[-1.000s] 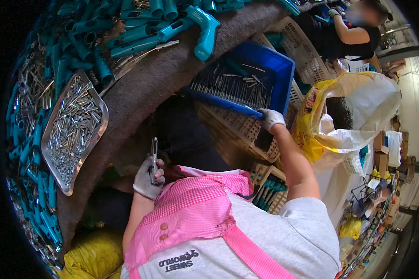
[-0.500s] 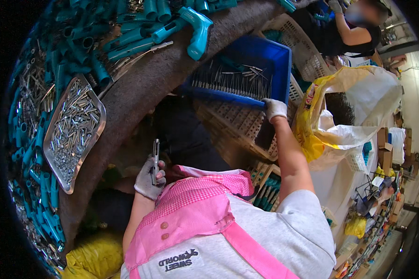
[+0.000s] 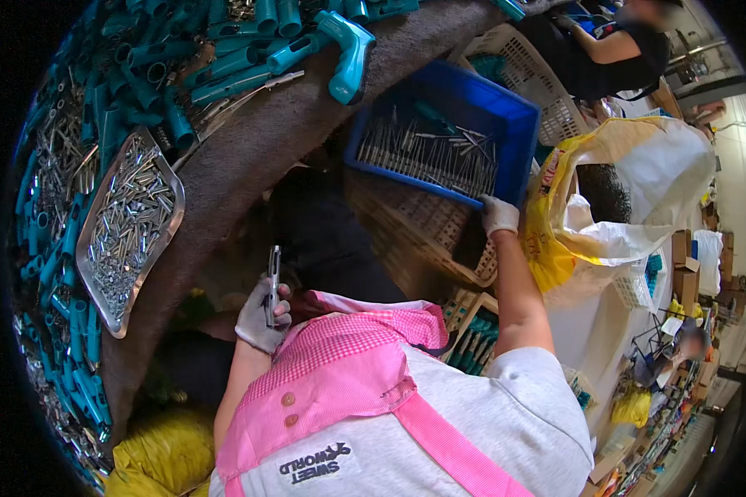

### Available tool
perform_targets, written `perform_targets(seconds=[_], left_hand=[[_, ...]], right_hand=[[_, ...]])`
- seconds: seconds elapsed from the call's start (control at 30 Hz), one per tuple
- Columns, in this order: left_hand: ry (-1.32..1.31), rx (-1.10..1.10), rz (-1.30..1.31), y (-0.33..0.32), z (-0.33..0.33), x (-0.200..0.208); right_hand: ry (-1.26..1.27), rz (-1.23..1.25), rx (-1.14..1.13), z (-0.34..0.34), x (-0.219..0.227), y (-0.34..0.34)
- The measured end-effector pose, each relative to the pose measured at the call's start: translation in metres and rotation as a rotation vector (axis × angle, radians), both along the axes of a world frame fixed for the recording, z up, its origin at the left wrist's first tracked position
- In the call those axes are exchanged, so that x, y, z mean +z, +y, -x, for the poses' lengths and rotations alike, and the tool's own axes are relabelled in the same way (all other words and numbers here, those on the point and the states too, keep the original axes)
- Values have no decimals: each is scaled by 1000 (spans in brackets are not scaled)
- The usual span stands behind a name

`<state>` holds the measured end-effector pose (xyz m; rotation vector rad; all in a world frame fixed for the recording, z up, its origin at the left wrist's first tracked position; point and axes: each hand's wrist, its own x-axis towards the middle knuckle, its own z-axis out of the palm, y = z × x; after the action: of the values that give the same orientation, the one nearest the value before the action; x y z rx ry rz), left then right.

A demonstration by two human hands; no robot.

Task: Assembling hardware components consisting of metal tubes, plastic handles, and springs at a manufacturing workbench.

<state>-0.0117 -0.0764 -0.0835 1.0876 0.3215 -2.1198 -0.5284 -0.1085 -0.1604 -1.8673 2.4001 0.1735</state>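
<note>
My left hand (image 3: 263,321), in a pale glove, is closed around a slim silver metal part (image 3: 274,286) that stands up past the fingers. My right hand (image 3: 499,215), gloved in white, grips the near right edge of a blue plastic bin (image 3: 526,132). Inside the bin lie several thin metal rods with thicker silver ends (image 3: 427,157), mostly side by side, plus a few loose ones at the right. A dark teal piece (image 3: 436,118) rests behind them. Under the bin is a beige slatted crate (image 3: 423,207).
A dark padded table edge (image 3: 249,157) curves along the left. On the table are a metal tray (image 3: 176,189) of small silver parts and heaped teal handles (image 3: 352,58). At the right stands a yellow-white sack (image 3: 547,257). A co-worker (image 3: 622,50) is at the far right.
The blue bin has shifted to the right and turned slightly, with my right hand still on its edge. My left hand stays nearly in place with the metal part. The co-worker's arm has lowered.
</note>
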Motion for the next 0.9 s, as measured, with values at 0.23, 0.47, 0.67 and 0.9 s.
perform_targets(seconds=[0.23, 0.47, 0.67, 0.9], left_hand=[[10, 29, -29, -3, 6, 1], [2, 42, -22, -4, 2, -2], [-7, 35, -24, -7, 1, -2], [3, 40, -45, -7, 3, -13]], right_hand=[[-48, -147, -34, -7, 19, -8], [-325, -186, -68, -8, 39, -17], [-621, -272, -309, 14, 8, -41], [-852, -43, -52, -98, -16, -161]])
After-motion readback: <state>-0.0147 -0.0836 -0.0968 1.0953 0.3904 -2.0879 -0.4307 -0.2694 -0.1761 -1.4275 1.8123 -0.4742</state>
